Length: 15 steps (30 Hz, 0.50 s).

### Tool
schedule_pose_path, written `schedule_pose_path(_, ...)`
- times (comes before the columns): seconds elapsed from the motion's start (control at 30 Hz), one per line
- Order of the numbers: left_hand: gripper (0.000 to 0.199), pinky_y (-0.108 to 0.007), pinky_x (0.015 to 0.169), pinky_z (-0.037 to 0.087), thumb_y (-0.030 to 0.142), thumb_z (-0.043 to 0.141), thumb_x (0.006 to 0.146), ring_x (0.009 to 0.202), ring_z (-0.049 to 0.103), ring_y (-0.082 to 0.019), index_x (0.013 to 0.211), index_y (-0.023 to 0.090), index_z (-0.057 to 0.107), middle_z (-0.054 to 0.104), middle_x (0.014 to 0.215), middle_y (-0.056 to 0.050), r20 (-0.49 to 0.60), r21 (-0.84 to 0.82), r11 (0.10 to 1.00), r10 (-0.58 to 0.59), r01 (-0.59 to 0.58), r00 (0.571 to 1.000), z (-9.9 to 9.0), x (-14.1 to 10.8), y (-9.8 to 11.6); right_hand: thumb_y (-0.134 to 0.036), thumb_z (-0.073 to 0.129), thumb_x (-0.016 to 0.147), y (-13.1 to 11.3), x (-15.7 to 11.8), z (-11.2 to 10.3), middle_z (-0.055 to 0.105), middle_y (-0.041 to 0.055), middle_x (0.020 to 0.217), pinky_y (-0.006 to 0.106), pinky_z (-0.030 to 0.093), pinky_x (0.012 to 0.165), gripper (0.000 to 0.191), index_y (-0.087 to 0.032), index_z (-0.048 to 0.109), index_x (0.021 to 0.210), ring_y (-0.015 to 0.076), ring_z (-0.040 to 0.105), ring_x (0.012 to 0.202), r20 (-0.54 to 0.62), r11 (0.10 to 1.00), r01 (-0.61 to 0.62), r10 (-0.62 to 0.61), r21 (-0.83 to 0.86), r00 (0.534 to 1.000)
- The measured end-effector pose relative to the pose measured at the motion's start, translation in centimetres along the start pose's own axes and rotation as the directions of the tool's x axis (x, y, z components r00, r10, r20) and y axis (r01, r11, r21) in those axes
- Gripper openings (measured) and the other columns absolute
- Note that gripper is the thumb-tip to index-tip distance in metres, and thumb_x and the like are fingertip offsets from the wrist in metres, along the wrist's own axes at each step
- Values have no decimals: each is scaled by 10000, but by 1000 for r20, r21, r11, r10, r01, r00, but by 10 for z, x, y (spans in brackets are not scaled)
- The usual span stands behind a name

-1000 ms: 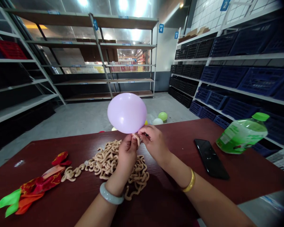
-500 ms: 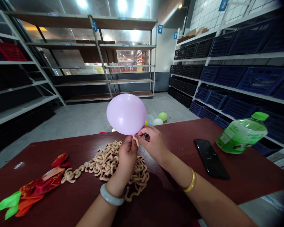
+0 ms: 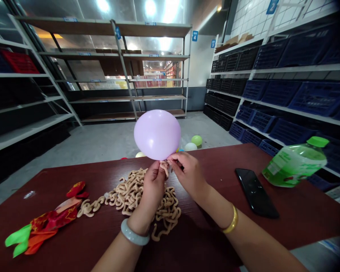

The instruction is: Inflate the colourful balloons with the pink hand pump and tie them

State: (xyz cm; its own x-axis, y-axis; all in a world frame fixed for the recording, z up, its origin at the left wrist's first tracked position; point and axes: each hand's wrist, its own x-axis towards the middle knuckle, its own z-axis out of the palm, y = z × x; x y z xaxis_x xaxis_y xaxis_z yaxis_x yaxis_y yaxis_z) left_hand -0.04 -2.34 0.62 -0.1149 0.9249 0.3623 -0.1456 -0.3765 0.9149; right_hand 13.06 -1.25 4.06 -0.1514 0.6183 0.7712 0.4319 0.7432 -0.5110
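An inflated lilac balloon [image 3: 157, 133] stands above the table edge, its neck end down between my two hands. My left hand [image 3: 153, 184] is closed in a pinch on a beige curled link [image 3: 166, 170] just under the balloon. My right hand [image 3: 188, 172] pinches the balloon's neck beside that link, thumb against fingers. Whether the neck is wound round the link is too small to tell. Beneath my left hand lies a heap of beige chain [image 3: 130, 192] made of curved links. Uninflated balloons [image 3: 49, 221] in red, orange and green lie at its left end.
On the dark red table [image 3: 212, 234], a black phone [image 3: 256, 192] and a green-capped bottle [image 3: 296, 162] are at the right. A small clear scrap [image 3: 29, 194] lies at the left. Several balloons, one green [image 3: 197, 141], are on the floor beyond. Shelves with crates [image 3: 280, 94] line the right.
The view has shifted slightly, so everything sits a little to the right. My right fingers have drawn the balloon's neck a bit across the link; both hands stay closed there.
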Motion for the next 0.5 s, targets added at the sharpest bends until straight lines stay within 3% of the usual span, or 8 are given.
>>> schedule_pose_path(0.13,234,-241,627,387,366,602,884,634,443,-125,748,178,571,526,684,16,8,127,989,72,-73,997,-3,1,-1,-193,599,950,0,1,-3,727,35,897,295,492,762,119,-215,696,885,184,656,846,41,999,-25,24,24,999)
schedule_pose_path(0.33,196,-262,654,410,333,592,883,660,493,-150,767,178,618,580,689,-2,6,356,927,128,-122,992,-9,3,-3,-218,610,935,-4,0,-2,694,46,896,314,461,766,111,-213,665,839,194,616,847,118,995,-54,64,-85,991)
schedule_pose_path(0.4,215,-258,638,409,360,599,889,651,487,-146,778,176,623,573,686,-2,-1,297,950,106,-101,994,-8,3,-4,-207,613,909,-4,0,0,675,45,882,307,456,741,98,-208,636,814,189,601,834,100,993,-116,118,-27,988)
schedule_pose_path(0.5,275,-234,547,357,443,609,895,572,421,-117,859,172,633,517,652,21,6,99,995,-20,19,1000,-6,4,-5,-254,627,873,-2,0,6,642,18,804,278,453,653,90,-204,601,803,162,587,735,135,900,-338,312,275,941)
